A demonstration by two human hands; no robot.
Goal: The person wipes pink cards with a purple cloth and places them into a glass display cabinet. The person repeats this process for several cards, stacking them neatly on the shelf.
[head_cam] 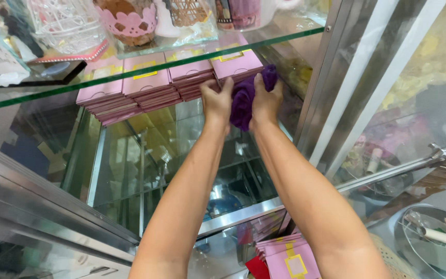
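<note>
1. Four stacks of flat pink boxes (169,80) with yellow-edged labels sit in a row inside a glass display case, beneath the green-edged glass shelf (145,70); steady wiping should leave the row square.
2. The left hand (217,101) is clenched on the near edge of the purple cloth (243,101), fingers pressed beside the rightmost stack, which it appears to brace.
3. The cloth hangs bunched between both hands, just right of the boxes; spread flatter, it would likely cover more surface.
4. The right hand (266,101) grips the cloth's far side, near the metal frame (331,82); short strokes would keep knuckles off it.
5. More pink boxes (290,258) lie lower down.
</note>
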